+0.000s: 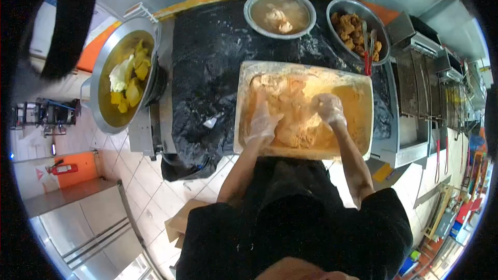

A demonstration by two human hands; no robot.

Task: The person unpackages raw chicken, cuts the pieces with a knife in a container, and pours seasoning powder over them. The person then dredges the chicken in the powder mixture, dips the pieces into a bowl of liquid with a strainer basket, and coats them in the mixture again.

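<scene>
Reaching into the tub (240, 106), the left hand (263, 123) had fingers spread; the right hand (330, 108) had an unclear hold. Floured pieces (294, 108) between them seemed soft, slippery, best cupped underneath.

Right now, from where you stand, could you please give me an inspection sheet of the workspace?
Surface: black plastic sheet, wrinkled, with pale smears.
Job's things: tub of floury mix; metal basin of cloudy liquid behind it; basin of coated pieces with red-handled tongs.
Clutter: small white scrap left of the tub.
Hands: left hand and right hand both in the tub, whitened.
Cables: nothing seen.
Surroundings: large pan of yellowish liquid at left; fire extinguisher; tiled floor.
</scene>
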